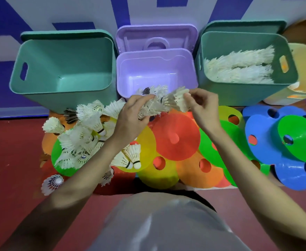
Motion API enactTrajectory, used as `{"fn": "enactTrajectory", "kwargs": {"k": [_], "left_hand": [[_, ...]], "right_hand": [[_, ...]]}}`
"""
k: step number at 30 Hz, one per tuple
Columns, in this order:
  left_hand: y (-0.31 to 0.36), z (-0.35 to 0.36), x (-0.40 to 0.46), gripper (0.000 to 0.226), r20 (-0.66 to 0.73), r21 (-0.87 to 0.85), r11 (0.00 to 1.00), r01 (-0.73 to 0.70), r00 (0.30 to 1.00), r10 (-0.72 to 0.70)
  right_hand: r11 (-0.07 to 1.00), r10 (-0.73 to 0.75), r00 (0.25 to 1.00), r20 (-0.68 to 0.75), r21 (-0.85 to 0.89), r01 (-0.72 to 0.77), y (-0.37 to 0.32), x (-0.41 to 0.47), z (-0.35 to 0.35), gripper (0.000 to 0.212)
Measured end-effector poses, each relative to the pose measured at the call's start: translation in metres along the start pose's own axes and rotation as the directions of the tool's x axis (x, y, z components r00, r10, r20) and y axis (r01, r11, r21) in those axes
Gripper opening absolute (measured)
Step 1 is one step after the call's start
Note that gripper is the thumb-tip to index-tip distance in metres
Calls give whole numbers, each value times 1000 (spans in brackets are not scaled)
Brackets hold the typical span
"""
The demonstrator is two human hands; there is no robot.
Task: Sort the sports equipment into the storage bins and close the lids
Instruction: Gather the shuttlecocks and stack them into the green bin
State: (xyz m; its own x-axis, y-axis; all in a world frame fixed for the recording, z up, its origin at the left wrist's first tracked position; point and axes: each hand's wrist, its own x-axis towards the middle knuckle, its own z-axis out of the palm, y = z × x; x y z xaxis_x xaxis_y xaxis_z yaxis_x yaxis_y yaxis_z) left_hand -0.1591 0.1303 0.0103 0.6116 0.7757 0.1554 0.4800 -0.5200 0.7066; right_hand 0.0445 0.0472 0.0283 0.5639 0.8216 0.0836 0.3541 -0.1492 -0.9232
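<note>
The red floor (12,160) is carrying all items; a wall (98,9) patterned in blue and white is rising behind the row of bins; a grey-clad knee is filling the near edge of the view.

Four bins are standing along the far edge of the floor, against the wall: the left teal bin (61,91) is standing open with nothing visible inside; the purple bin (154,69) is standing open at the centre with its lid (155,37) propped upright behind it; the right teal bin (291,73) is holding rows of stacked white shuttlecocks (239,67); a pale yellow bin (304,69) is standing at the far right, partly cut off. Flat marker discs (175,140) in red, orange, yellow and green are overlapping across the middle of the floor; blue discs (264,142) are lying to the right. A loose pile of shuttlecocks (83,134) is lying on the discs at the left; one single shuttlecock (51,183) is lying apart on the bare floor, nearer the viewer.

The nested shuttlecock column (164,104) is being held in the air above the discs, just in front of the purple bin's near rim. The left hand (130,118) is grasping the column's left end, fingers (143,98) curled around it; the right hand (203,105) is pinching the right end at the feather skirt.
</note>
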Motion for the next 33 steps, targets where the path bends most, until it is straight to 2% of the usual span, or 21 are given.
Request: {"fn": "enactTrajectory", "kwargs": {"k": [3,7,10,12,14,15,18,20,24,29,33], "left_hand": [[21,14,22,60,57,-3,999,-47,997,47],[48,34,58,56,68,-25,999,-48,996,50],[71,50,93,55,63,-21,998,-65,996,66],[88,64,122,56,68,-19,994,-107,992,108],[105,80,158,57,78,22,988,-150,986,148],[112,90,179,57,92,42,986,-161,983,157],[130,120,239,57,166,88,982,-167,975,150],[132,141,274,56,231,142,978,-155,965,119],[118,170,315,53,351,251,952,-173,933,77],[100,191,333,52,355,409,893,-185,934,30],[93,201,342,52,396,453,866,-212,918,17]], "right_hand": [[999,37,999,34,-32,-36,9,14,-13,23],[993,-2,996,84,-114,12,9,40,-55,22],[992,-18,990,139,-118,35,12,64,-88,39],[999,0,998,65,-55,3,25,84,-108,27],[999,38,997,-65,-6,-39,36,105,-126,43],[999,44,991,-126,26,-41,40,116,-136,44],[999,-18,973,-229,40,28,53,144,-157,25],[999,-18,978,-210,-30,13,69,164,-166,23],[960,66,997,-49,-269,-77,111,205,-165,29],[894,111,992,-53,-432,-123,131,236,-156,26],[854,174,982,-68,-487,-185,133,250,-151,17]]}}
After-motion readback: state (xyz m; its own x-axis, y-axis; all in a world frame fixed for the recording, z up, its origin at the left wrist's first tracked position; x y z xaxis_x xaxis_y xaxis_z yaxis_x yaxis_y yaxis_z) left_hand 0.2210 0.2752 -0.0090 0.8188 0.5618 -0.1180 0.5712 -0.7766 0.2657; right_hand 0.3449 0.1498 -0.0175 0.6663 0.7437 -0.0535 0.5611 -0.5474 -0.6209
